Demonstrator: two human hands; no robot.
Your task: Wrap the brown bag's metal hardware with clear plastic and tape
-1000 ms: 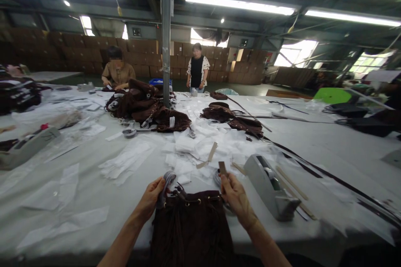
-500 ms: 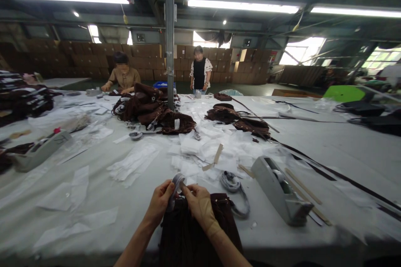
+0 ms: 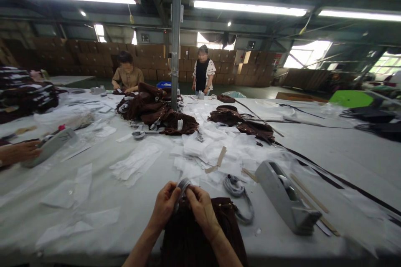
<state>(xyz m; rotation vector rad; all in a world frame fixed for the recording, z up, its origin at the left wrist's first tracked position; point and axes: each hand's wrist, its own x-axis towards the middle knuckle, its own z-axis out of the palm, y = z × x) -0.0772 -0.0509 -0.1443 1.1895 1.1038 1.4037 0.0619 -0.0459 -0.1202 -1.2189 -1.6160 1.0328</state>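
A dark brown bag (image 3: 230, 229) lies at the table's near edge in front of me. Above its top edge, my left hand (image 3: 165, 203) pinches a grey wrapped strap (image 3: 183, 183) from the left. My right hand (image 3: 201, 208) grips the same strap from the right, fingertips close to those of the left. The fingers cover part of the strap, so I cannot see how it joins the bag. To the right of the bag, another grey wrapped strap (image 3: 234, 187) lies coiled, with its loose end curving down toward the bag.
A grey tape dispenser (image 3: 283, 196) stands at right beside cardboard strips (image 3: 308, 192). White paper sheets (image 3: 200, 146) cover the middle. Brown bags (image 3: 147, 106) are heaped by a post (image 3: 176, 37). At left, another person's hand (image 3: 23, 150) touches a second dispenser (image 3: 52, 146). Two people are across the table.
My fingertips have come closer together on the strap, and its loop shows less. Another person's hand has come in from the left to the second tape dispenser. The view has shifted slightly.
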